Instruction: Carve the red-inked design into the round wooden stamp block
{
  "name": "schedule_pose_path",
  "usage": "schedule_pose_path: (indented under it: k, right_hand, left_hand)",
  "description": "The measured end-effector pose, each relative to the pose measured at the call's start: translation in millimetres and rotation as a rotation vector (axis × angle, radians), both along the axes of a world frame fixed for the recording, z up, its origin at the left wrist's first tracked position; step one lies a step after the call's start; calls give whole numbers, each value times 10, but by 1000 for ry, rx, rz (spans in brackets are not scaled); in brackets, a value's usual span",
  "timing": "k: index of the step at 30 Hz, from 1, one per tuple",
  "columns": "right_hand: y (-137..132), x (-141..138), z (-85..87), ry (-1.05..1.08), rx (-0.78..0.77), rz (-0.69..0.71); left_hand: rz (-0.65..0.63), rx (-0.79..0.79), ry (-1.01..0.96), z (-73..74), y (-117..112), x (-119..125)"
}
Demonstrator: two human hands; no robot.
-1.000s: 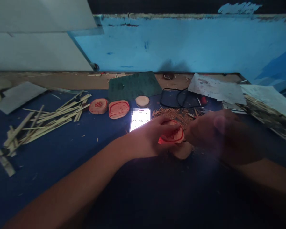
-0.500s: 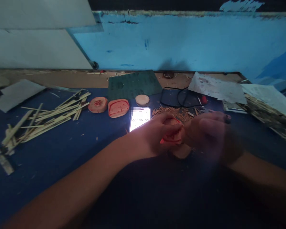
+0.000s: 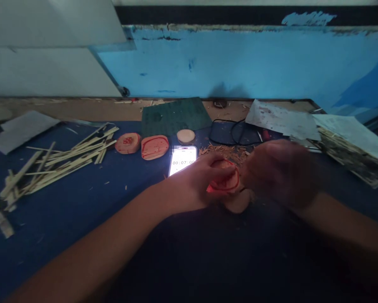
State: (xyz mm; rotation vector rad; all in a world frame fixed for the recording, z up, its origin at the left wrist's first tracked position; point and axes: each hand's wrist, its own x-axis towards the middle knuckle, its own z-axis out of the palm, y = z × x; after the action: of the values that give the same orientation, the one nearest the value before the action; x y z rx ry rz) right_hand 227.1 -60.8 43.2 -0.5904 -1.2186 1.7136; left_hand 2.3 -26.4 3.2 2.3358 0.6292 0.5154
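Observation:
My left hand (image 3: 204, 176) is closed around a pale wooden piece (image 3: 232, 183) with red markings on its rim and face. The thumb lies over its upper side. Close by on the right is my right hand (image 3: 271, 172), smeared by motion, with its fingers curled into a fist. Whatever it grips is hidden. Just below the marked piece lies a round plain wooden disc (image 3: 238, 202), partly covered. Brown wood shavings (image 3: 220, 150) are heaped behind both hands.
A lit phone (image 3: 182, 158) showing a timer lies beside my left wrist. Farther left are two red-marked wooden pieces (image 3: 155, 147), a small pale disc (image 3: 185, 135) and scattered wood strips (image 3: 65, 158). A black cord (image 3: 222, 141), green sheet (image 3: 174, 115) and papers (image 3: 280, 120) lie behind.
The fingers of my right hand have drawn in and curled, showing more of the marked piece. My left hand keeps its hold. The view has tipped slightly upward.

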Motion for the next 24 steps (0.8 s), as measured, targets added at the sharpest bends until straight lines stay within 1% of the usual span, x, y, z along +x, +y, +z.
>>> schedule_pose_path:
  k: [2, 4, 6, 8, 10, 12, 14, 16, 18, 19, 21, 24]
  right_hand:
    - [-33, 52, 69, -46, 34, 50]
    - [-88, 71, 94, -103, 106, 48]
    - [-144, 53, 72, -161, 183, -1]
    - [-183, 21, 31, -237, 300, -29]
    - [-203, -5, 6, -313, 421, 9]
    - [-207, -18, 7, -372, 503, 68]
    - [-195, -32, 9, -399, 475, 96]
    - [-161, -57, -16, -344, 332, 54]
    - [-105, -92, -66, -236, 160, -24]
    - [-74, -109, -91, -187, 102, -55]
    - [-25, -130, -116, -126, 59, -82]
    - [-32, -104, -69, -81, 65, -56]
  left_hand:
    - [8, 4, -2, 0, -2, -10]
    - [15, -7, 12, 13, -10, -12]
    - [20, -36, 42, 40, -22, -9]
    - [25, -56, 46, 63, -34, -2]
    - [34, -50, 35, 64, -41, 11]
    - [47, -19, 32, 40, -41, 29]
    - [55, 16, 24, 13, -37, 51]
    - [52, 32, 16, 4, -33, 69]
    - [31, 19, 19, 17, -34, 77]
    - [21, 9, 7, 26, -35, 76]
    - [3, -1, -16, 32, -33, 65]
    - [9, 22, -20, -2, -21, 41]
